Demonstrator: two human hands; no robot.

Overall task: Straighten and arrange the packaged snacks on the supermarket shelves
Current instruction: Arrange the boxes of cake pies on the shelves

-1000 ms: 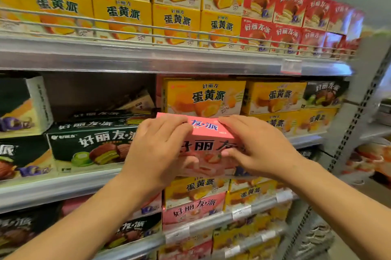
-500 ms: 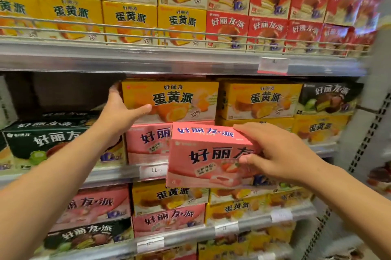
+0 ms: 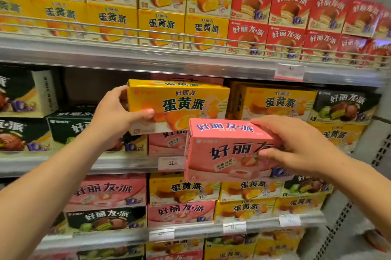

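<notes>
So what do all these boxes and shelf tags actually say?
"好丽友 蛋黄派": yellow box in the left hand.
"好丽友·派": top of the pink box in the right hand.
"好丽友·派", "10": red boxes, top shelf.
"4": top price tag.
"11": middle price tag.
Smaller print: blurred.

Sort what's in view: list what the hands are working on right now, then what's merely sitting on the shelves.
In hand:
- yellow box, gripped by the left hand
- pink box, gripped by the right hand
- pink box on the shelf, under the yellow one

Merely shelved:
- red boxes, top shelf
- dark green box
- price tag
</notes>
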